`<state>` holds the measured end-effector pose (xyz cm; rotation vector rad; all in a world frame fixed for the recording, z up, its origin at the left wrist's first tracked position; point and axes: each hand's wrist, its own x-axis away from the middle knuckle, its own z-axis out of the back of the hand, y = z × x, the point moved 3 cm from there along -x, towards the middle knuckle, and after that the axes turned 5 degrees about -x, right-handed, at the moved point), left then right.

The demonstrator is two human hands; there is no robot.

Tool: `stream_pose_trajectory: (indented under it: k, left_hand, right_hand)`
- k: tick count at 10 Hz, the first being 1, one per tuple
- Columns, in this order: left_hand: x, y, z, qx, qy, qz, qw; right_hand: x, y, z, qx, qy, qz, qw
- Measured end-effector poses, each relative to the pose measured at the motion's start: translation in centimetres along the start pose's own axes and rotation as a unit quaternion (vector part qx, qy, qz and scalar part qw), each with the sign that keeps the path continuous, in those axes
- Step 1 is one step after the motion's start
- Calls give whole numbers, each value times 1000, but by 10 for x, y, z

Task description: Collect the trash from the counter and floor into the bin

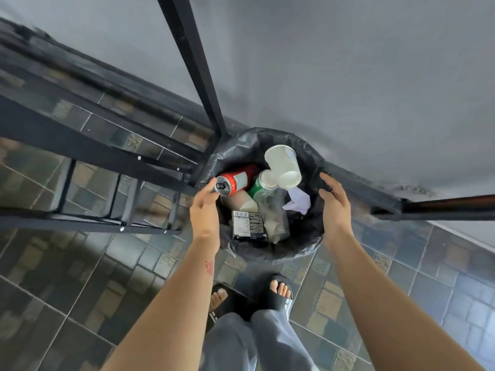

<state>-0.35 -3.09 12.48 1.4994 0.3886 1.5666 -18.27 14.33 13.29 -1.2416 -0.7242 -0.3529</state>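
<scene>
A round bin (308, 234) lined with a black bag stands on the tiled floor right in front of my feet. Inside lie a red can (238, 179), a white paper cup (284, 164), a green-labelled clear bottle (270, 202), a crumpled white paper (298, 202) and a dark carton (249, 224). My left hand (205, 207) hovers at the bin's left rim, fingers apart, close to the can's top. My right hand (334, 202) reaches the right rim, fingers spread over the bag's edge. Neither hand holds anything.
A black metal frame (192, 60) with crossbars rises to the left of the bin, one leg touching its far-left rim. A grey wall (348, 76) runs behind. A dark rail (442, 207) lies to the right. My sandalled feet (278, 293) stand just before the bin.
</scene>
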Motion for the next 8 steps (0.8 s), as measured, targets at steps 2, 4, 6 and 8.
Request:
stream_pose_trajectory:
  k: [2,4,6,8]
  left_hand:
    - [-71,-68,-11,-42,-1,-4,999]
    - [-115,-114,-21,-54,-17,-19,998]
    - [-134,-144,-24,-143,-32,-22,989]
    - [-131,-132,-20,-346,-85,-66,932]
  right_hand:
    - [-75,60,-33,2,-20,10,1000]
    - [-126,102,-56,19,-36,31,999]
    - [-145,133,-53,62,-48,79,994]
    - [-124,118,-48,363,-67,147,918]
